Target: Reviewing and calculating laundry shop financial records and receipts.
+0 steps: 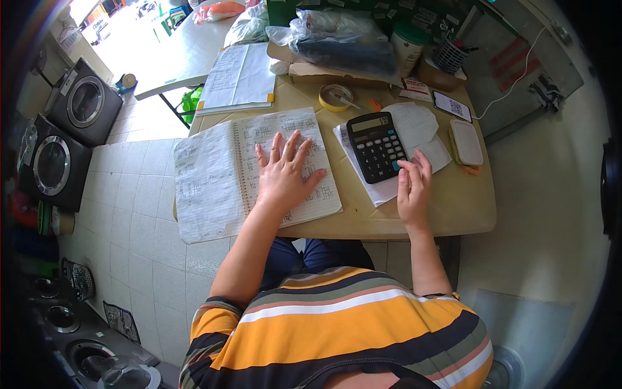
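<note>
An open spiral notebook [209, 194] with handwritten pages lies before me at the table's front edge, its left page reaching past the edge. My left hand [286, 177] rests flat on the right page, fingers spread, covering part of the writing. To the right, a black desktop calculator [375, 147] sits tilted on some loose papers [440, 154], its display lit with digits. My right hand [414, 187] is at the calculator's lower right corner, fingers bent and holding nothing. One fingertip is at the large teal key; whether it presses cannot be seen.
Behind lie a roll of tape [335, 97], a second written book [238, 78], and a cardboard box [340, 73] with plastic-wrapped goods. A phone [452, 106] with a cable, a lidded plastic box [467, 142] and a pen basket [449, 56] stand right. Front-loading machines [51, 165] line the left.
</note>
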Demonstrator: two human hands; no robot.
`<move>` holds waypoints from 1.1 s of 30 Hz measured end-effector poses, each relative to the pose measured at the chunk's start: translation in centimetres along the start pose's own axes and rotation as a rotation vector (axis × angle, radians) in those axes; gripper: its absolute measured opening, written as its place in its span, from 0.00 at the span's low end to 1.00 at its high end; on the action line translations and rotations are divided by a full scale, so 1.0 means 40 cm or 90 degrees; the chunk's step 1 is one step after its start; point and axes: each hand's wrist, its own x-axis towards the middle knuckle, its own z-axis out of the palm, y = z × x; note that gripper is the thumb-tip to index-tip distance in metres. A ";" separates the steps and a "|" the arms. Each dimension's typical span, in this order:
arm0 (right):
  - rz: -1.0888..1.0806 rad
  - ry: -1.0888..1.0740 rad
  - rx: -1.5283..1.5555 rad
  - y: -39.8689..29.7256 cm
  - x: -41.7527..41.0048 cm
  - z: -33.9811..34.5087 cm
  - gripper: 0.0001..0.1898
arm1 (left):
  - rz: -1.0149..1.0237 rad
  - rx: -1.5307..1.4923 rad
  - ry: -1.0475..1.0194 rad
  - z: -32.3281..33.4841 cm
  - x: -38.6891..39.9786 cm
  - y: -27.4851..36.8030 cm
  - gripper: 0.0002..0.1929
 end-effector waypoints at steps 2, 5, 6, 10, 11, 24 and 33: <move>-0.001 0.007 0.003 0.014 -0.009 0.005 0.10 | -0.004 0.002 0.001 0.000 -0.005 0.005 0.38; -0.022 0.017 -0.051 0.018 -0.015 0.013 0.10 | -0.008 0.012 0.021 0.020 -0.019 0.012 0.37; -0.042 0.020 -0.112 0.015 -0.013 0.015 0.09 | -0.007 0.017 0.040 0.030 -0.023 0.012 0.36; -0.005 -0.015 -0.054 0.025 -0.008 0.009 0.09 | 0.012 -0.012 0.083 0.044 -0.044 0.016 0.34; -0.006 -0.016 -0.053 0.023 -0.006 0.011 0.09 | 0.010 -0.012 0.084 0.041 -0.048 0.016 0.34; -0.039 -0.070 -0.071 -0.004 -0.004 0.014 0.15 | 0.069 -0.045 0.077 0.012 -0.073 0.018 0.35; -0.073 -0.059 -0.077 0.003 0.000 0.012 0.13 | 0.084 -0.068 0.078 0.007 -0.076 0.026 0.31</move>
